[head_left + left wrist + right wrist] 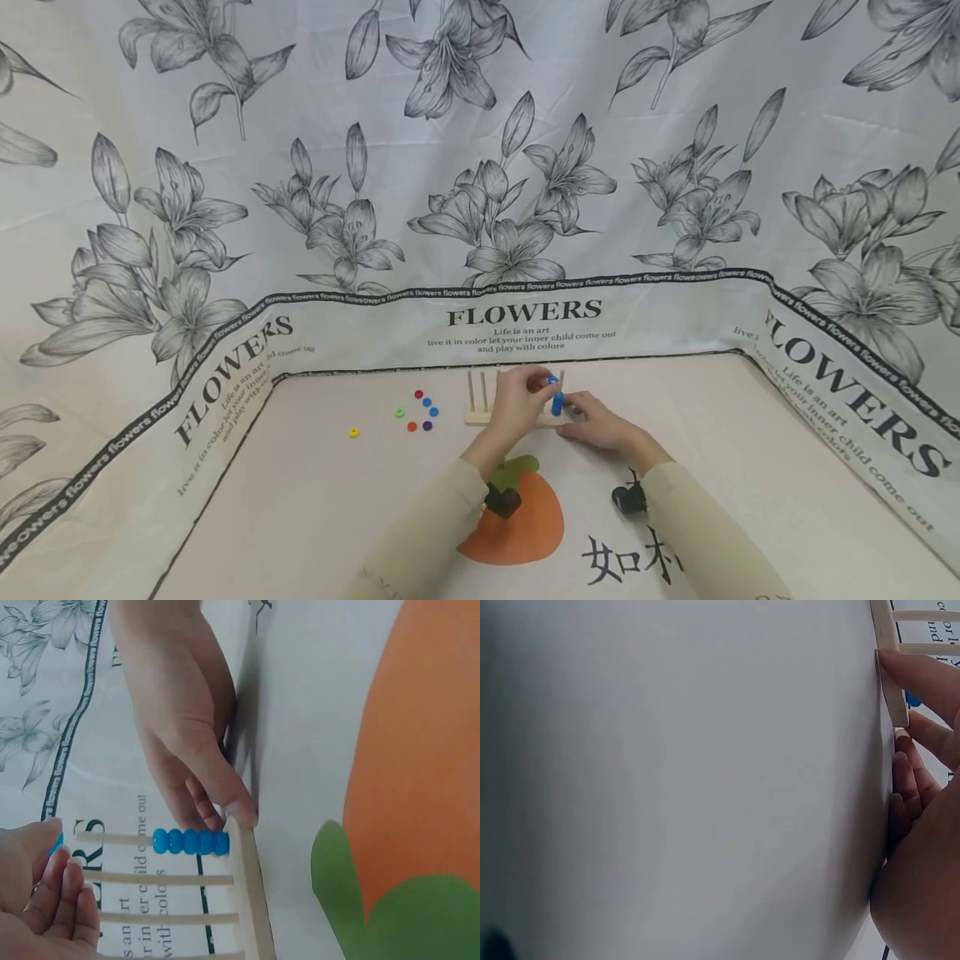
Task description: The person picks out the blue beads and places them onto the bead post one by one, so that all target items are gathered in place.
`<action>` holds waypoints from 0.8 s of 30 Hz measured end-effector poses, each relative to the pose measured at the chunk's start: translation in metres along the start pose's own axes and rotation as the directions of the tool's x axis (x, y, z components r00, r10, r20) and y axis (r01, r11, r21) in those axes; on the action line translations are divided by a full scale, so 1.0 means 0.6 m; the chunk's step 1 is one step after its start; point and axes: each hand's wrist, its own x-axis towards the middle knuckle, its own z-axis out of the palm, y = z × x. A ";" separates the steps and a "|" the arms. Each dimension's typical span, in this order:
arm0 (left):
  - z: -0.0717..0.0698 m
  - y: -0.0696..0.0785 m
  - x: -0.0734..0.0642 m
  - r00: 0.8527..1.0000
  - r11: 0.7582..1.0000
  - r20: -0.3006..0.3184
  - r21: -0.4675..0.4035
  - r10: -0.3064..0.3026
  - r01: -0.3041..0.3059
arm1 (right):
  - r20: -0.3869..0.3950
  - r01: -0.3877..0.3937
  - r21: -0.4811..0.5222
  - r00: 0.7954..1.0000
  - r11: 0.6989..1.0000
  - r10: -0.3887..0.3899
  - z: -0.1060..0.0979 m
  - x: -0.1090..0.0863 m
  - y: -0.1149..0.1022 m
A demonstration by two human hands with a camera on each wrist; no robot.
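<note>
A wooden peg rack [477, 417] with upright pegs stands on the table toward the back. My left hand [517, 402] pinches a blue bead [57, 841] by the tip of the end peg [112, 838]; whether the peg is inside its hole is hidden by the fingers. Lower on that same peg sits a stack of several blue beads [191, 841], down against the base. At the rack's right end, my right hand [596, 422] holds the wooden base [889, 682] between thumb and fingers. The other pegs visible in the left wrist view carry no beads.
Left of the rack lie loose beads: a red one [418, 394], a green one [400, 413], an orange one [412, 427], a purple one [427, 426] and two blue ones [433, 412]. A yellow bead [354, 432] lies farther left. Printed fabric [525, 325] rises behind the table.
</note>
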 end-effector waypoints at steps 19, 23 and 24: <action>0.050 0.025 0.022 0.982 0.996 -0.167 0.005 -0.083 0.085 | -0.019 0.041 -0.011 0.999 0.999 -0.041 -0.002 -0.001 0.002; 0.055 0.026 0.024 0.979 0.995 -0.184 0.028 -0.089 0.095 | -0.022 0.026 0.004 0.999 1.000 -0.026 -0.001 -0.002 0.000; 0.056 0.028 0.024 0.978 0.995 -0.190 0.036 -0.087 0.095 | -0.021 0.023 0.008 1.000 1.000 -0.023 -0.001 -0.001 0.000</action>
